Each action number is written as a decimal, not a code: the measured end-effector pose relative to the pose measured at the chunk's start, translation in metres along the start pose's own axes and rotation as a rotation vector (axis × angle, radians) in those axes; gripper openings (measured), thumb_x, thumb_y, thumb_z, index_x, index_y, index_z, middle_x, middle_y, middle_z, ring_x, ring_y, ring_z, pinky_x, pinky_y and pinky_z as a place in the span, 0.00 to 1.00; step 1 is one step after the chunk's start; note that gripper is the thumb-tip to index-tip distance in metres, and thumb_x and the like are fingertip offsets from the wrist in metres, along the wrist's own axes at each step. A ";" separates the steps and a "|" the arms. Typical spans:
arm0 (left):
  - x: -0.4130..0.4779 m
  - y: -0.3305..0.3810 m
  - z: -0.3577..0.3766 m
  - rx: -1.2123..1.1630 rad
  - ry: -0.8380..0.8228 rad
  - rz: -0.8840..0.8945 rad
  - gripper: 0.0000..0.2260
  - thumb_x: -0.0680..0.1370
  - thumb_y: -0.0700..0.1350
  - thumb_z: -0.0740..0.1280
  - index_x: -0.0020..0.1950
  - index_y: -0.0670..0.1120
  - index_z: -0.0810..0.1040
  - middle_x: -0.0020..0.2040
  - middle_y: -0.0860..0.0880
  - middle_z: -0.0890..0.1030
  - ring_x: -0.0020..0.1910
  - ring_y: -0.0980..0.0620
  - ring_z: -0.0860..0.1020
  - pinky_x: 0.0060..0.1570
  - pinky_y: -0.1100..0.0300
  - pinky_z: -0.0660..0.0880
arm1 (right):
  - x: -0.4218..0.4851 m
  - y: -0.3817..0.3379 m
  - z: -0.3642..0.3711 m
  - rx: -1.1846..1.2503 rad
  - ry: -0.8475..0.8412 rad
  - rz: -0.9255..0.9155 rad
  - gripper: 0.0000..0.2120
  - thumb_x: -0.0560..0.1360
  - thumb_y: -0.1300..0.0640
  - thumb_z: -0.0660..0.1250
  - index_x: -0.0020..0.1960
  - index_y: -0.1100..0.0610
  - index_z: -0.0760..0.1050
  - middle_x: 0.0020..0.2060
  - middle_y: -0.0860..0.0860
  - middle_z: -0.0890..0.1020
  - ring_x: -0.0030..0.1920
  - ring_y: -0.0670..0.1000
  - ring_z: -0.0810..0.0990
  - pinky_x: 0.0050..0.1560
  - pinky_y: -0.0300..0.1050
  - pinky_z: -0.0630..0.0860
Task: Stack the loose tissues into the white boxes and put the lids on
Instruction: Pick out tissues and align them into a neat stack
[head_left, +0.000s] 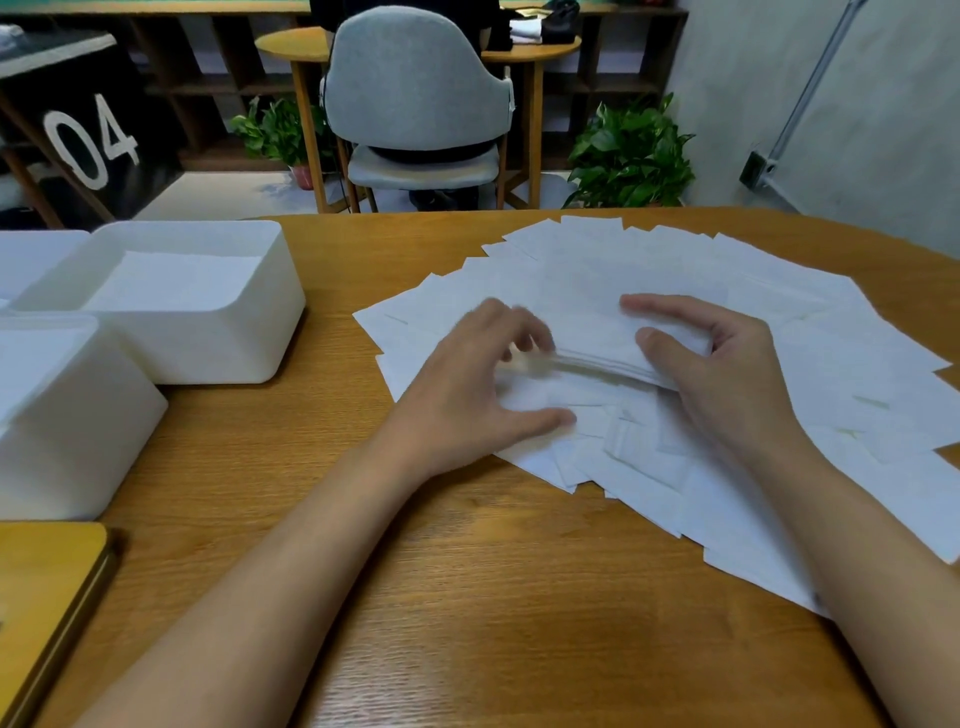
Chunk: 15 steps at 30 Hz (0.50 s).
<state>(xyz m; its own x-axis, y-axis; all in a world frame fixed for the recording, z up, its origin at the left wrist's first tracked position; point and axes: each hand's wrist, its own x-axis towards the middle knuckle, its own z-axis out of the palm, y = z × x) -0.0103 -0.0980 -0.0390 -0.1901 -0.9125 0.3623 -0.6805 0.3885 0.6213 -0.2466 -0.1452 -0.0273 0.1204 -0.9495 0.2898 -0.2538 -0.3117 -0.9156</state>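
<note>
2 white boxes stand lidless at the worktop's left, tissues inside the far one. Left hand, fingers spread, steadies a small tissue stack atop the loose tissues; right hand pinches its end. Light, limp, slippery: squeeze both short ends. Only "04" reads, on a dark panel.

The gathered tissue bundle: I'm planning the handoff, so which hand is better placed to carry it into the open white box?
Probably the left hand: it lies nearer the open white box, which sits left of the tissue bundle. The right hand would cross over.
</note>
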 end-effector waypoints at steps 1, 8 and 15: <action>0.000 -0.002 0.001 0.035 -0.077 0.031 0.21 0.71 0.57 0.81 0.59 0.54 0.80 0.55 0.57 0.76 0.55 0.59 0.75 0.53 0.67 0.70 | 0.000 0.000 0.000 -0.001 0.004 0.005 0.15 0.80 0.65 0.69 0.57 0.47 0.86 0.55 0.36 0.86 0.61 0.35 0.80 0.63 0.29 0.73; -0.002 -0.005 0.006 0.067 -0.115 0.093 0.09 0.77 0.56 0.77 0.54 0.55 0.87 0.53 0.59 0.81 0.56 0.56 0.78 0.57 0.50 0.76 | -0.001 -0.001 0.001 -0.042 -0.027 0.003 0.15 0.80 0.66 0.68 0.58 0.48 0.86 0.56 0.36 0.86 0.61 0.33 0.79 0.59 0.24 0.70; -0.003 0.006 0.002 0.119 -0.016 0.169 0.06 0.83 0.46 0.69 0.56 0.47 0.84 0.51 0.55 0.84 0.52 0.55 0.80 0.52 0.52 0.77 | -0.003 -0.002 0.002 -0.067 -0.069 -0.032 0.14 0.81 0.64 0.68 0.59 0.48 0.86 0.57 0.37 0.86 0.62 0.35 0.79 0.62 0.27 0.71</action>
<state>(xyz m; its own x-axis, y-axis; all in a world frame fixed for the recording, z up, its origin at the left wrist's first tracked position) -0.0154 -0.0937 -0.0381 -0.3187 -0.8381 0.4428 -0.7165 0.5189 0.4663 -0.2444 -0.1421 -0.0272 0.1946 -0.9348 0.2971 -0.3119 -0.3461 -0.8848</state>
